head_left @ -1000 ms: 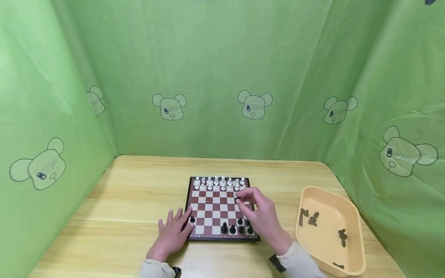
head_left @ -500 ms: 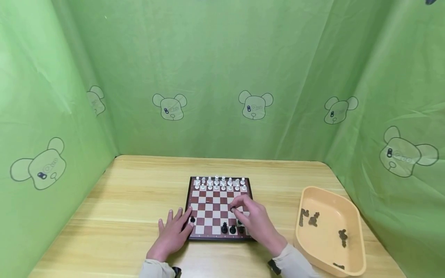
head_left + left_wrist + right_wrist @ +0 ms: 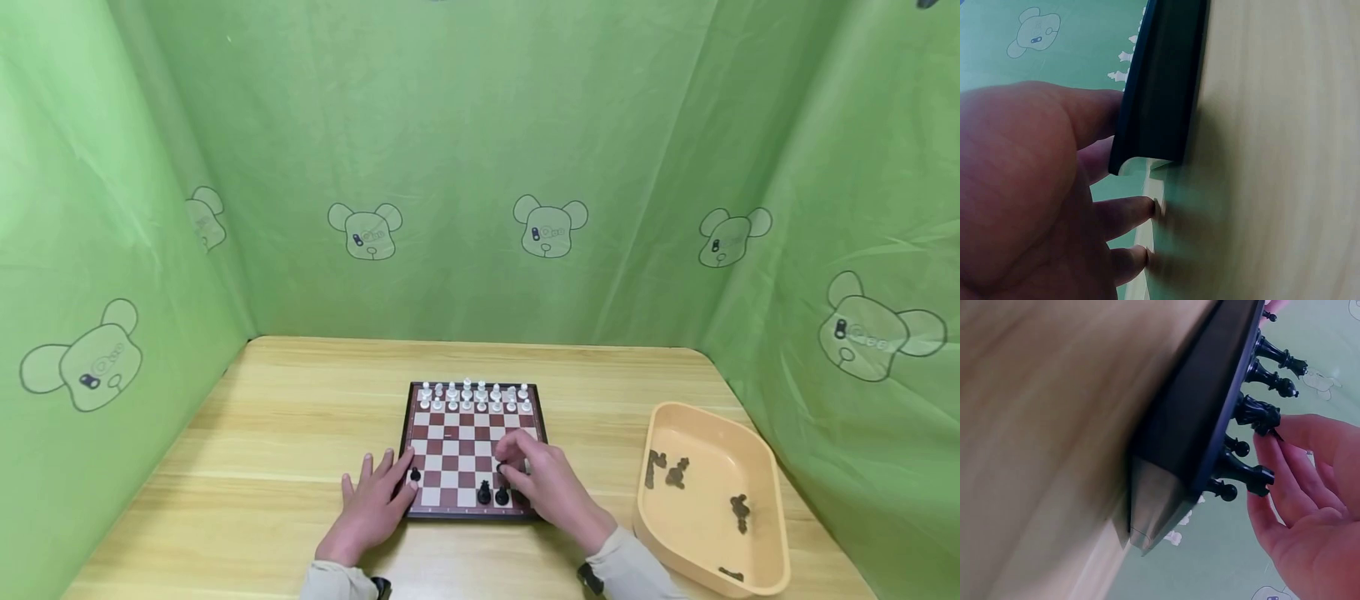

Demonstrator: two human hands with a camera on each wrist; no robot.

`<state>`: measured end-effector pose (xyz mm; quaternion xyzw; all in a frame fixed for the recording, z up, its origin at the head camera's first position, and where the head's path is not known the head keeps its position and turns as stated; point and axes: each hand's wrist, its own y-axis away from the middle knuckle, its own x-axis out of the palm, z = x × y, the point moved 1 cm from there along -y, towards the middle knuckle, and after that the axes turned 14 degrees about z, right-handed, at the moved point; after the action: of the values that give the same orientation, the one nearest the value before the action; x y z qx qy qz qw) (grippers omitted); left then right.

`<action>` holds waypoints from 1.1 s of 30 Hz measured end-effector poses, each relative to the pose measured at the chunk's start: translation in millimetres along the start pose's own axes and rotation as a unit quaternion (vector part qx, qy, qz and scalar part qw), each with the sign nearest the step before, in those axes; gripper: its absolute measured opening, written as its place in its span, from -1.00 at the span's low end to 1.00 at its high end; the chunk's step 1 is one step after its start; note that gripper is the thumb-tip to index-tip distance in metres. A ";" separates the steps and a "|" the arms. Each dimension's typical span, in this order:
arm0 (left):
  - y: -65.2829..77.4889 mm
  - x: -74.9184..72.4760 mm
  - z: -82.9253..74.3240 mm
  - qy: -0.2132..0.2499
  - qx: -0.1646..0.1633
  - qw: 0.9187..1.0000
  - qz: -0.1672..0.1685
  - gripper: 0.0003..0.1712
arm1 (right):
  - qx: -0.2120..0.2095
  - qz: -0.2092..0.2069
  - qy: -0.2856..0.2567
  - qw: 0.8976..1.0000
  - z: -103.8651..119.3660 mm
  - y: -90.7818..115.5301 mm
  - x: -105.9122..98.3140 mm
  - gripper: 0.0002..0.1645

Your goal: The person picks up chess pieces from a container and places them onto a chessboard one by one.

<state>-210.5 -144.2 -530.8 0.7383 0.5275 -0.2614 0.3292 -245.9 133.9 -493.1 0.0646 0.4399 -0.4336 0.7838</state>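
Observation:
A checkered chessboard [image 3: 450, 447] lies on the table with white pieces [image 3: 467, 396] in two rows along its far side. My left hand [image 3: 367, 515] rests on the board's left edge, fingers spread, beside a black pawn [image 3: 416, 474]. Over the near right squares, my right hand [image 3: 558, 493] pinches a small black chess piece [image 3: 500, 468] between thumb and index finger; its kind is mostly hidden. Black king [image 3: 484, 493] and bishop [image 3: 502, 497] stand on the near row. In the right wrist view a knight [image 3: 1257, 414], a rook [image 3: 1244, 472] and pawns [image 3: 1225, 490] stand near my fingers.
At the right stands a pale orange tray [image 3: 697, 521] with several dark chess pieces [image 3: 676, 473] lying in it. Green curtains [image 3: 465, 283] with bear-head prints hang behind and on both sides of the wooden table [image 3: 300, 400].
My right hand has moved toward me and slightly left across the board with the small black chess piece, now covering the near right pieces. The left hand stays in place.

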 end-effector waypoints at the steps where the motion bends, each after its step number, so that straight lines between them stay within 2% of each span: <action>1: 1.3 -1.0 -2.1 -0.001 -0.001 1.000 0.003 -0.35 | 0.007 0.004 -0.001 1.000 -0.5 0.0 0.5 -0.62; 6: 5.8 -4.5 -8.6 -0.002 -0.005 1.000 0.012 -0.36 | 0.036 0.031 -0.005 0.999 -2.5 0.0 2.7 -0.64; 17: 3.4 -1.5 -4.7 0.003 0.009 1.000 -0.004 -0.35 | 0.056 0.065 -0.004 0.996 -4.8 -4.3 2.4 -0.64; 21: 2.7 -1.0 -3.4 0.004 0.004 1.000 0.000 -0.34 | 0.066 0.077 -0.004 0.995 -5.2 -5.3 1.9 -0.64; 27: 2.2 0.5 -1.7 0.001 0.004 1.000 -0.003 -0.33 | 0.065 0.096 0.001 0.993 -5.2 -9.3 -1.0 -0.65; 33: 3.8 -3.5 -6.2 0.001 -0.002 1.000 0.009 -0.35 | 0.063 0.134 0.000 0.989 -3.8 -13.8 -4.5 -0.66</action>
<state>-207.7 -142.5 -523.5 0.7424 0.5220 -0.2563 0.3326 -259.5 130.1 -488.2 0.1726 0.3987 -0.3514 0.8293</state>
